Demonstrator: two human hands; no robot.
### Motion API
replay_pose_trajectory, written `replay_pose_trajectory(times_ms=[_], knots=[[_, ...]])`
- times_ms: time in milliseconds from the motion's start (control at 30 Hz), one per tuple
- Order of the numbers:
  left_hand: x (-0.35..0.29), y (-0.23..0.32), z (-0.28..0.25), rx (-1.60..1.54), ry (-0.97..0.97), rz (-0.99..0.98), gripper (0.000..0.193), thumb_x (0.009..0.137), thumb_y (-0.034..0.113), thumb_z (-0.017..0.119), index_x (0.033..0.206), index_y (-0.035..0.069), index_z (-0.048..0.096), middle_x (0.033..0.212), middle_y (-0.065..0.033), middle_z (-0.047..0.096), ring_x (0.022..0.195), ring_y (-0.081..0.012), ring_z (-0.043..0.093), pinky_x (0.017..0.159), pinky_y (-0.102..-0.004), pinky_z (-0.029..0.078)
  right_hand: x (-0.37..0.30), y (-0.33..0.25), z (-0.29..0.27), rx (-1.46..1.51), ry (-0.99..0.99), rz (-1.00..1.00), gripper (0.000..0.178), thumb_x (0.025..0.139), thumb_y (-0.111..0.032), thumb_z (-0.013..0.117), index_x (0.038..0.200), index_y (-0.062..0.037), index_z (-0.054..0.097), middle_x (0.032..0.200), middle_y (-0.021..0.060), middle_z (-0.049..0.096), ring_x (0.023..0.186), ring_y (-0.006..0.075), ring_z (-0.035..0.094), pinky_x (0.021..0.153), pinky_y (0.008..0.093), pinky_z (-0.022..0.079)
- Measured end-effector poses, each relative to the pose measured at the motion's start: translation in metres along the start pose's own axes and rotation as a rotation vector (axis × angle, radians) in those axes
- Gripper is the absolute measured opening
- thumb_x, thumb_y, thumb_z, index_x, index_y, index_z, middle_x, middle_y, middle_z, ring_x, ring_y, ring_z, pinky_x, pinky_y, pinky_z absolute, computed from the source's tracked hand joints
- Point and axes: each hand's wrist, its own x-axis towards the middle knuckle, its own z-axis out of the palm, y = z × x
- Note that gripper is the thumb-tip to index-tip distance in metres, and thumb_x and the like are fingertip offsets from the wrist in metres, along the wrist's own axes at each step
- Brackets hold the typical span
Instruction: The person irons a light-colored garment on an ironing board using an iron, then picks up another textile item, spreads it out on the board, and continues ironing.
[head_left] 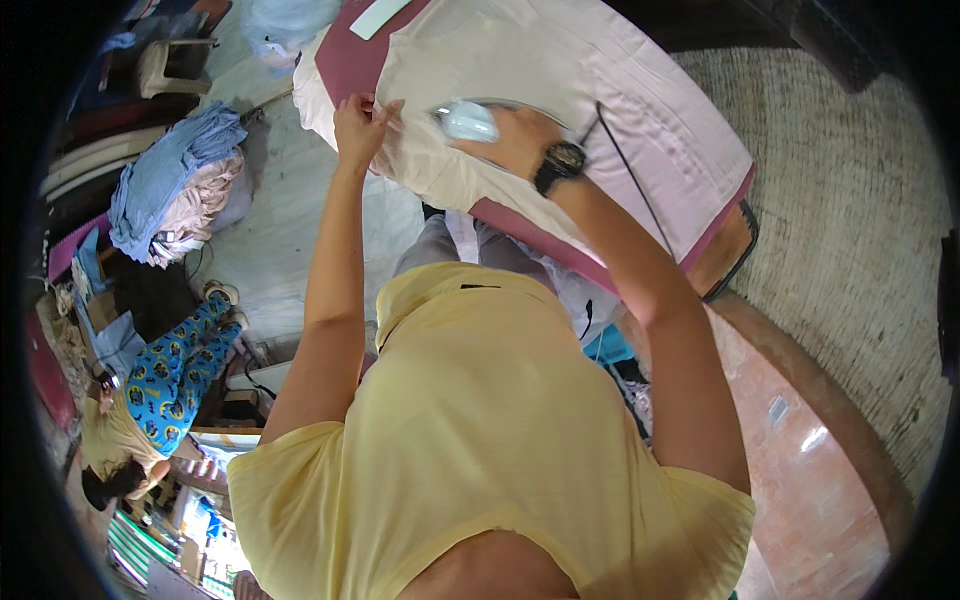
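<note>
A cream and pale pink garment [462, 48] lies spread over an ironing board [347, 62] with a maroon cover. My right hand [522, 140], a black watch at its wrist, is wrapped round the handle of a clothes iron [470, 122] with a pale blue top. The iron rests on the garment near its middle and looks slightly blurred. At the left edge of the cloth, my left hand [362, 130] pinches the fabric between thumb and fingers. A dark cord [640, 185] runs across the garment to the right of the iron.
A pale green strip [378, 14] lies at the board's far end. Left, blue and pink clothes [180, 180] are piled up beside a beige stool [172, 68]. A person in blue patterned trousers [175, 375] is at the lower left. A raised stone edge [815, 390] curves along the right.
</note>
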Motion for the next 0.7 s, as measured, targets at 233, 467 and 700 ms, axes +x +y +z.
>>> replay_pose_trajectory(times_ms=[233,467,700], knots=[[-0.038,0.042,0.01,0.207,0.14,0.299,0.032,0.079,0.021,0.074,0.095,-0.001,0.057,0.089,-0.0138,0.056,0.088,-0.0348,0.053,0.076,-0.0448,0.042,-0.125,0.055,0.012,-0.084,0.069,0.067,0.067,0.071,-0.067,0.069,0.099,-0.0061,0.07,0.076,0.0203,0.068,0.073,0.0356,0.068,0.068,0.0441,0.055],[-0.14,0.056,0.028,0.056,-0.457,0.727,0.035,0.078,0.012,0.071,0.107,0.001,0.055,0.101,-0.0145,0.054,0.094,-0.0343,0.053,0.081,-0.0443,0.043,-0.081,0.016,0.019,-0.031,0.133,0.178,0.05,0.093,-0.053,0.048,0.09,-0.0082,0.068,0.078,0.0184,0.068,0.076,0.0364,0.068,0.068,0.0483,0.054],[-0.123,0.055,0.014,0.002,-0.743,0.698,0.031,0.076,-0.003,0.064,0.106,0.001,0.057,0.101,-0.0173,0.053,0.1,-0.0372,0.055,0.085,-0.0447,0.048,-0.173,0.114,0.001,-0.154,0.062,0.144,0.033,0.091,-0.039,0.047,0.078,-0.0179,0.068,0.069,0.0117,0.066,0.067,0.0338,0.066,0.061,0.0486,0.053]])
